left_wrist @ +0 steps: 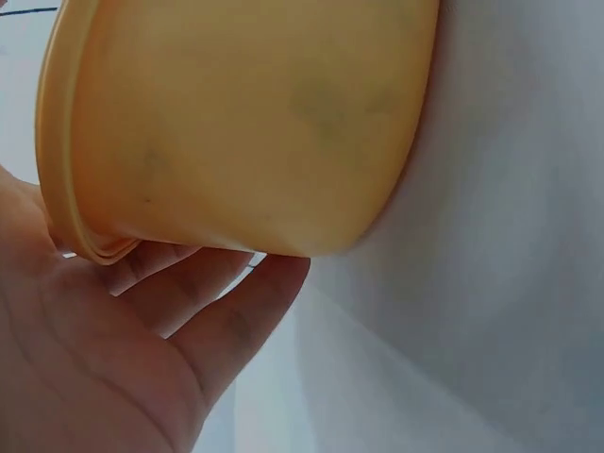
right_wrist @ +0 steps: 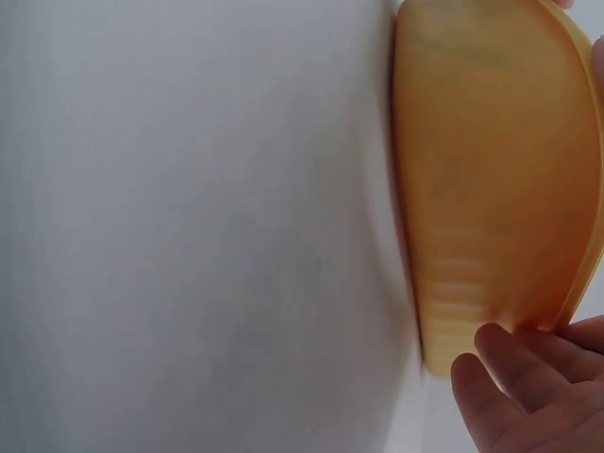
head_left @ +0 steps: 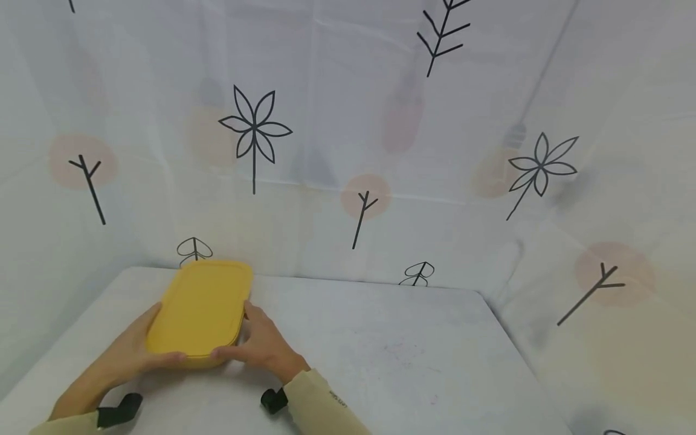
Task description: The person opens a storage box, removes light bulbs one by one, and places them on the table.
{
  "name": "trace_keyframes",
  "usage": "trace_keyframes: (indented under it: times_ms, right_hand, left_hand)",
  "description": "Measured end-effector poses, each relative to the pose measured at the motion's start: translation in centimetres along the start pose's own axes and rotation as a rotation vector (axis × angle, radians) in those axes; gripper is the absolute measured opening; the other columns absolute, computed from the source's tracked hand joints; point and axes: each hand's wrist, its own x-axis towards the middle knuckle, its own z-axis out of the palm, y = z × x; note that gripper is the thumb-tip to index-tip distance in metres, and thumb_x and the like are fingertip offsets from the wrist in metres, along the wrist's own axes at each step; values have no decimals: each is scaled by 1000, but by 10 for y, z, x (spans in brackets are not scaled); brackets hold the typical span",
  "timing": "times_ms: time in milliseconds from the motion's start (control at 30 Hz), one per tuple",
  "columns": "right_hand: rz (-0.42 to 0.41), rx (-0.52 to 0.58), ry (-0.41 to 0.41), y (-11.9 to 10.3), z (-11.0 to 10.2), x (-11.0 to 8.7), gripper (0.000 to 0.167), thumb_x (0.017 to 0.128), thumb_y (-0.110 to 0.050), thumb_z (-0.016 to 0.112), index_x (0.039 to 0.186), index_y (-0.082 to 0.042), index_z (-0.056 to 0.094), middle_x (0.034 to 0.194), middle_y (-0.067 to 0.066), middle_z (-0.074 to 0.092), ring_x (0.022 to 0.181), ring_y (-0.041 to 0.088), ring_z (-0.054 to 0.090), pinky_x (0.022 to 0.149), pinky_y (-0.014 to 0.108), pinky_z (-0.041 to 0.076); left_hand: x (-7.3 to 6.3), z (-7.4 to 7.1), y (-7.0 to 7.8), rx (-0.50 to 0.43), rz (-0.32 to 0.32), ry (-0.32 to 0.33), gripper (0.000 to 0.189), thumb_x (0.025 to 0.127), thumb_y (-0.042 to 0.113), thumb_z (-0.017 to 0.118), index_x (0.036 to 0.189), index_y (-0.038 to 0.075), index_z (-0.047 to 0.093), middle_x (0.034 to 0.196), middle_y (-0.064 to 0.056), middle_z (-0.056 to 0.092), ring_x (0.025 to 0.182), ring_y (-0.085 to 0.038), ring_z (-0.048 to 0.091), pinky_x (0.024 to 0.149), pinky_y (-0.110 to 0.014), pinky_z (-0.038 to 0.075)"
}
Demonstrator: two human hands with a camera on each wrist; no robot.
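Observation:
A yellow lidded plastic box (head_left: 201,308) with rounded corners stands on the left part of the white table, its flat lid facing up. My left hand (head_left: 127,347) holds it from the left, the thumb along the near rim. On the opposite side my right hand (head_left: 266,344) grips it, thumb at the near edge and fingers along the right wall. In the left wrist view the fingers (left_wrist: 236,321) lie against the wall of the box (left_wrist: 255,123), below its rim. Ridges show on the box wall (right_wrist: 491,160) in the right wrist view, close to the right fingertips.
The white table (head_left: 391,350) stretches to the right of the box, with faint pinkish marks on its top. Behind it and at both sides hangs a pale cloth (head_left: 326,121) printed with black plant drawings. Dark straps with camera mounts (head_left: 274,400) sit on both wrists.

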Motion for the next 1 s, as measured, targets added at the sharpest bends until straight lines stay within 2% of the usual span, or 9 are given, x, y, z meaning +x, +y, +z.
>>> trace_keyframes:
  times_ms: [200,433,533,800,1000]
  right_hand:
    - [-26,-17,2,10,-9,-3,107,64,-69,74,150,-32,24,148,-14,34,135,9,34,111,38,36]
    - [25,-19,-20,17,-26,-9,112,63,-68,76,152,-29,22,151,-13,30,137,10,31,113,41,32]
    - [30,-12,-20,22,-33,-13,111,63,-67,76,152,-28,22,151,-14,29,137,11,32,112,42,33]
    - [38,-8,-22,34,-51,-22,113,64,-68,75,153,-27,20,152,-14,28,136,14,34,111,41,35]
    - [-23,21,-21,49,-62,-29,110,66,-66,75,153,-27,21,150,-16,30,133,14,38,109,39,38]
  left_hand:
    - [3,6,7,15,-15,-14,123,73,53,77,148,-9,2,145,-39,19,126,-54,28,98,-72,27]
    - [7,18,16,3,15,3,122,73,53,77,149,-9,4,146,-39,20,128,-56,25,100,-72,25]
    - [8,27,22,-10,13,19,124,71,56,77,149,-7,4,147,-36,20,131,-54,24,103,-70,24]
    - [11,42,36,-7,58,42,123,70,57,77,149,-8,9,147,-35,22,132,-52,25,105,-68,24]
    - [13,52,46,-33,60,42,123,69,59,77,149,-8,11,149,-33,22,133,-50,25,107,-66,24]
